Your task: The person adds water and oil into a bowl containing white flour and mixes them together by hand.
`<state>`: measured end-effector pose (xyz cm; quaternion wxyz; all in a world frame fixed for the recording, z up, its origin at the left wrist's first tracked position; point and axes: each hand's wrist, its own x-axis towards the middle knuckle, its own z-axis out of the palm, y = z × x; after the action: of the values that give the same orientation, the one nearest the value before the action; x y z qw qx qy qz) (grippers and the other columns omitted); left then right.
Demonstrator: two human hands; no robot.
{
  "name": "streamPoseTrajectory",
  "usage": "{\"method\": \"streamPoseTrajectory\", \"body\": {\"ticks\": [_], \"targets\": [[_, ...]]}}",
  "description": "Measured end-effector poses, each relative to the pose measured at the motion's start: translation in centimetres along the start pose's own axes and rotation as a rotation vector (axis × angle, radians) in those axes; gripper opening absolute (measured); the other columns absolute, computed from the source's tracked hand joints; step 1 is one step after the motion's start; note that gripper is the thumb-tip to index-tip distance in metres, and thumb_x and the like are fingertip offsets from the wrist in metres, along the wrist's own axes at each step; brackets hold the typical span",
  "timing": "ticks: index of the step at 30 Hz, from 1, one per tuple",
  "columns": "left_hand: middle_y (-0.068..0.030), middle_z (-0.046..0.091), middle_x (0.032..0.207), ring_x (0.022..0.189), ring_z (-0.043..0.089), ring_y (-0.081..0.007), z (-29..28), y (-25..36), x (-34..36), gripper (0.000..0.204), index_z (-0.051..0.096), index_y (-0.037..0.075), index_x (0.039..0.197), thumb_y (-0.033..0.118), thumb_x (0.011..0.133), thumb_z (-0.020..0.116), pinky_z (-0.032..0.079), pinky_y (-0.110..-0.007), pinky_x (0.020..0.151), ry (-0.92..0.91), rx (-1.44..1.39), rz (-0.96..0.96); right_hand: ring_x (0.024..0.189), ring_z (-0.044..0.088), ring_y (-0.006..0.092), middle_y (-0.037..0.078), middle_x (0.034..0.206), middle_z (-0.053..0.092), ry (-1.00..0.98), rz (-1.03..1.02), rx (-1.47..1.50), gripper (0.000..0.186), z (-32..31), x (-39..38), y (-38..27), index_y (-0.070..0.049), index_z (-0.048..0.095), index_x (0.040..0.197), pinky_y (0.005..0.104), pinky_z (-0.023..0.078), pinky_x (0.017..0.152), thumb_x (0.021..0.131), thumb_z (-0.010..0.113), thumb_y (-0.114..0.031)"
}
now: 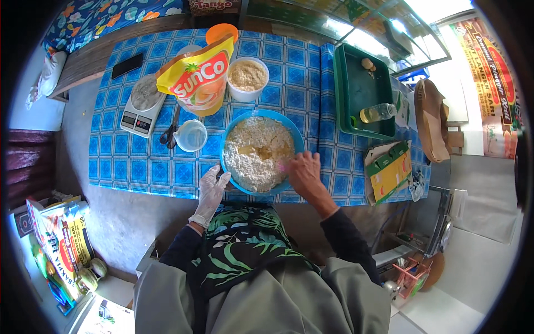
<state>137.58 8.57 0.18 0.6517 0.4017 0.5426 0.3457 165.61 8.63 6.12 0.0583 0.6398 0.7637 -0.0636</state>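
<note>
A blue bowl (258,139) holds white flour with a yellowish, crumbly middle. My gloved left hand (209,188) grips its lower left rim. My bare right hand (305,172) is closed on a small pink utensil (282,166) at the right side of the bowl, its tip apparently in the flour. Left of the bowl stand a clear measuring jug (191,136) and black scissors (168,135). Behind them are a large yellow pouch (194,80) and a white tub of beige powder (248,75).
On the checked tablecloth (156,175) are a scale (135,120) with a container, a phone (127,65), an orange lid (221,33), a green tray (364,89) with a bottle (378,113), and a cardboard piece (387,172). A brown paper bag (431,122) lies at the right, a glass case (367,28) behind.
</note>
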Motion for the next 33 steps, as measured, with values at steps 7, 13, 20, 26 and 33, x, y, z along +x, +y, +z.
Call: {"method": "streamPoseTrajectory", "body": {"ticks": [7,13,20,26,33], "targets": [[-0.0044,0.064,0.083,0.069,0.058,-0.0087,1.6,1.7,3.0,0.021,0.062,-0.005,0.109,0.01,0.094,0.057,0.05,-0.026,0.059,0.016,0.12,0.143,0.079,0.062,0.0339,0.017,0.078,0.064,0.087,-0.064,0.165,0.011,0.4,-0.2,0.7,-0.004,0.067,0.078,0.0479,0.046,0.069,0.079,0.06,-0.013],[-0.0046,0.064,0.088,0.066,0.059,-0.0074,1.7,1.2,5.6,0.029,0.061,-0.005,0.118,0.012,0.096,0.057,0.053,-0.025,0.059,-0.024,0.139,0.064,0.078,0.067,0.0353,0.02,0.088,0.064,-0.115,0.074,-0.031,0.01,-8.5,1.0,-0.1,-0.001,0.06,0.091,0.0466,0.052,0.07,0.085,0.057,-0.008],[-0.0133,0.063,0.116,0.08,0.063,-0.0111,1.6,3.1,2.7,0.089,0.006,0.01,0.158,0.023,0.093,0.065,0.057,-0.026,0.065,-0.231,0.057,-0.111,0.089,0.063,0.0276,0.01,0.091,0.06,0.309,-0.323,-0.161,0.016,-8.0,5.8,3.1,-0.006,0.065,0.099,0.0432,0.05,0.071,0.084,0.06,-0.008],[-0.0137,0.063,0.121,0.084,0.067,-0.0128,1.6,2.4,2.8,0.094,-0.006,0.016,0.158,0.019,0.096,0.063,0.059,-0.028,0.066,-0.309,-0.232,-0.149,0.078,0.065,0.0297,0.012,0.083,0.063,0.115,-0.429,-0.074,0.011,-3.9,13.3,3.8,-0.01,0.069,0.091,0.0433,0.05,0.066,0.082,0.063,-0.008],[-0.0127,0.05,0.14,0.106,0.065,-0.0222,2.6,2.5,3.1,0.084,-0.001,0.018,0.158,0.002,0.097,0.054,0.063,-0.035,0.076,-0.29,-0.406,-0.099,0.076,0.069,0.0293,0.011,0.081,0.072,-0.175,-0.336,0.153,0.017,0.0,12.2,4.8,-0.012,0.075,0.083,0.0418,0.053,0.065,0.075,0.065,-0.003]]}}
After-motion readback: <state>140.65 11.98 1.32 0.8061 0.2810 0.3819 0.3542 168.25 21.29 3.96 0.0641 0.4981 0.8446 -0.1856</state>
